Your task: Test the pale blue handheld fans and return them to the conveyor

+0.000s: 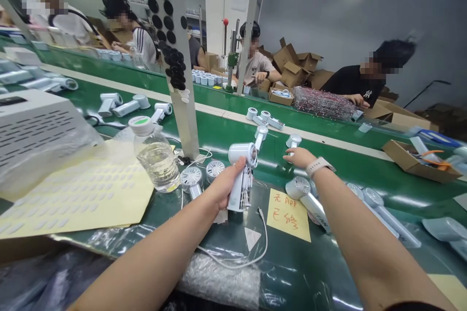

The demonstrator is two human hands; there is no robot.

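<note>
My left hand point(229, 180) is wrapped round the handle of a light-blue handheld fan point(242, 153), held upright above the bench. The handle's side is uncovered, and its inner parts show. My right hand point(301, 158) is stretched out over the green belt with fingers apart, close to another fan point(294, 140). That fan's handle is partly hidden, and I cannot tell whether my fingers touch it. Beneath my right forearm lies a fan with a slotted round end point(297, 187). A yellow note point(288, 215) with red handwriting and a white cable point(264, 238) lie between my arms.
A clear bottle point(155, 160) of liquid stands left, beside a yellow sheet point(120, 194) of pale stickers. A metal post point(184, 121) with black discs rises from the bench. Several fans point(260, 116) lie on the belt. Co-workers point(350, 75) sit across; a cardboard box point(419, 160) is right.
</note>
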